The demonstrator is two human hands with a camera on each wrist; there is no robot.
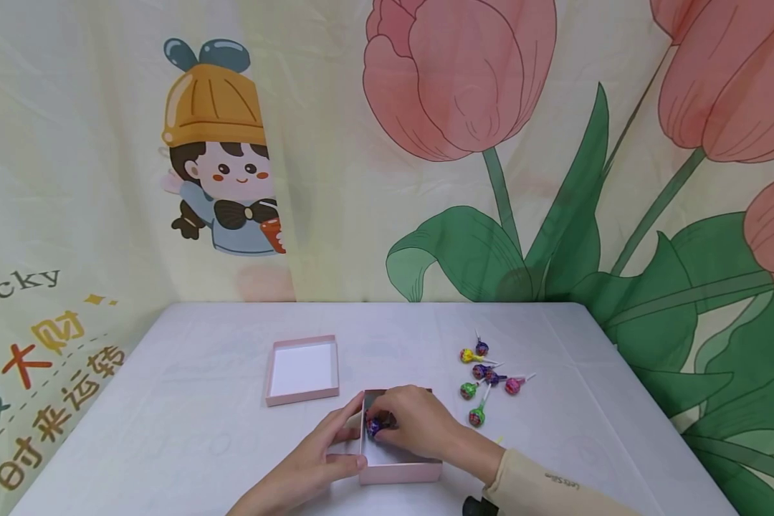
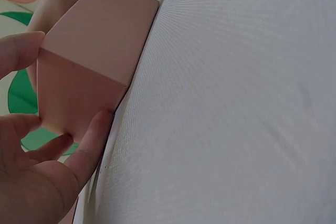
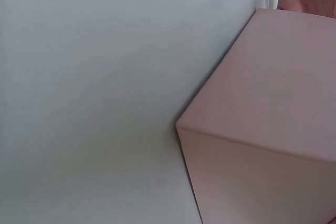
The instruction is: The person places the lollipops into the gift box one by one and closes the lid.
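Observation:
A pink open box (image 1: pixel 400 473) stands on the white table, dark-rimmed along its back. My right hand (image 1: pixel 419 423) reaches down into it, thumb and fingers bent around a lollipop with a dark blue-purple wrapper (image 1: pixel 373 428) near the left wall. Part of the box's inside is hidden under that hand. My left hand (image 1: pixel 322 448) is at the box's left side, thumb at the front corner and fingertips on the wall further back. In the left wrist view its fairly straight fingers (image 2: pixel 94 135) touch the pink side. The right wrist view shows the box's outer walls.
A shallow pink lid (image 1: pixel 303 394) with a white inside lies back left. To the right several wrapped lollipops lie loosely grouped, among them a yellow one (image 1: pixel 467 355), a pink one (image 1: pixel 513 386) and a green one (image 1: pixel 476 416). A patterned cloth (image 1: pixel 329 179) hangs behind the table.

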